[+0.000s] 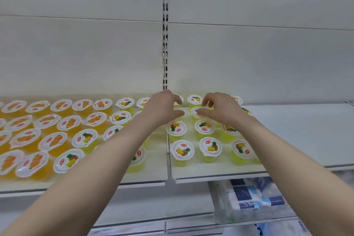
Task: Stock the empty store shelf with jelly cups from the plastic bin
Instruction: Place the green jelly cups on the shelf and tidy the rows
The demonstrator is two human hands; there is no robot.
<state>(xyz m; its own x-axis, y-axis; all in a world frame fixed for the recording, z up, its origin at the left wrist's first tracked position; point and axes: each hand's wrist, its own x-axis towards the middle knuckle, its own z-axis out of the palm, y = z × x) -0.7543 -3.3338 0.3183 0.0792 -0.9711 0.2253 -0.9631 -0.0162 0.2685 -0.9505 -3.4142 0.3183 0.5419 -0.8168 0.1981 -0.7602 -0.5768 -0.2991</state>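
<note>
Both hands work at the back of the shelf (298, 120), mid-frame, where rows of yellow jelly cups (210, 146) stand close together. The left hand (162, 108) has its fingers curled round a pale cup (179, 109), which is mostly hidden by the fingers. The right hand (222, 110) has its thumb and bent fingers closed on the lid edge of a pineapple cup (194, 110) in the second row from the back.

Both forearms reach over the front rows, so I judge that a dropped wrist could tip or shove those cups out of line. The left hand's cup sits near the seam (167, 140) between two shelf panels. Set down across it, the cup might lean. A cup held only by its lid could slip or peel.

A clear bin (226, 205) sits at lower right, under the shelf.
</note>
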